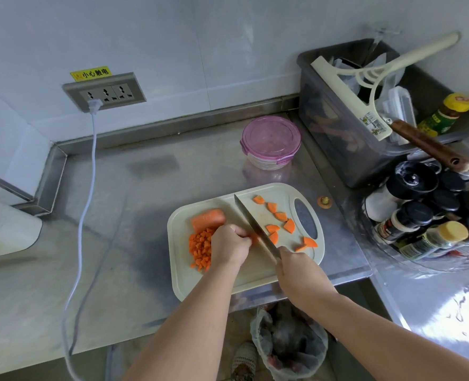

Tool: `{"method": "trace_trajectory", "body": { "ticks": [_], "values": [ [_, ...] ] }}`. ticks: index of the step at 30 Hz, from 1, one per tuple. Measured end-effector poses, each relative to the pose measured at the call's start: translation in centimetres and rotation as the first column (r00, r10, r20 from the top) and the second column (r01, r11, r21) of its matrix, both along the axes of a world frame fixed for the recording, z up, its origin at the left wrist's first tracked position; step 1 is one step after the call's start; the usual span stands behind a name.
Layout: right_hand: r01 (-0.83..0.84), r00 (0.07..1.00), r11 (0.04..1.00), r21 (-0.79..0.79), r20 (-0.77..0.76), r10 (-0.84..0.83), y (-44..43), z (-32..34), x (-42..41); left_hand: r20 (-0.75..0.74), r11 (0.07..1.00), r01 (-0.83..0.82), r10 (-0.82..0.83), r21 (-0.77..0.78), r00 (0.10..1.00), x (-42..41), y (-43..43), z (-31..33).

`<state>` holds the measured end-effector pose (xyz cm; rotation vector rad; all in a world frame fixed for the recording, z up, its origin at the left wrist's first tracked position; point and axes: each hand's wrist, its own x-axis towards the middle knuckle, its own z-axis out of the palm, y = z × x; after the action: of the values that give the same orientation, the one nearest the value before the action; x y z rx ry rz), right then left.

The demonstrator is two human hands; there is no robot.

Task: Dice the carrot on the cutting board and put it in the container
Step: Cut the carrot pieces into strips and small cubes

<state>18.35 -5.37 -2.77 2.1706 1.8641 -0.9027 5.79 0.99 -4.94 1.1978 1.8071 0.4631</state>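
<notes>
Right now the steel tabletop carries a pale cutting board at its front edge, and behind the board, well apart from it, stands the round container with its purple clip lid on.

A kitchen knife lies diagonally across the board, with the right grip clenched around its handle. The blade runs just beside the knuckles of the left grip, which pinches a small carrot piece against the board.

Left of that grip sits an uncut carrot chunk, with the heap of carrot dice just below it and partly hidden by the hand. On the far side of the blade, several half-moon slices lie scattered towards the board's handle slot.

The step in hand looks like cutting the pinched piece into cubes. To do it well, the left fingertips should stay tucked back so the knuckles guide the flat of the blade, and each cut should match the cubes already in the heap. The slices and the chunk are not yet diced, so the task seems about midway, and the lid must come off before anything goes in.
</notes>
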Motion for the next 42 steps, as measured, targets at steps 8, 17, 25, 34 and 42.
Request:
{"method": "trace_trajectory", "body": {
  "ticks": [8, 17, 25, 34, 42],
  "values": [
    [-0.135, 0.990, 0.990, 0.044, 0.039, 0.134, -1.0, 0.9, 0.0, -0.019, 1.000, -0.026, 0.026, 0.004, 0.999, -0.1, -0.3, 0.0],
    [-0.072, 0.997, 0.997, -0.023, -0.024, 0.071, -1.2, 0.8, -0.5, -0.064, 0.999, -0.031, 0.031, 0.010, 0.997, -0.1, -0.2, 0.1],
    [-0.154, 0.987, 0.988, -0.025, 0.051, 0.155, -1.2, 0.7, -0.8, -0.054, 0.999, -0.029, 0.031, 0.023, 0.998, 0.0, -0.1, -0.1],
    [-0.062, 0.998, 0.996, -0.071, -0.006, 0.062, -0.8, -0.5, -0.7, -0.062, 1.000, -0.028, 0.028, 0.012, 0.998, 0.0, -0.2, 0.1],
    [-0.046, 0.999, 0.999, -0.017, -0.006, 0.046, -0.3, -0.3, -0.4, -0.046, 1.000, -0.008, 0.008, 0.001, 0.999, 0.0, -0.1, 0.3]
  ]
}}
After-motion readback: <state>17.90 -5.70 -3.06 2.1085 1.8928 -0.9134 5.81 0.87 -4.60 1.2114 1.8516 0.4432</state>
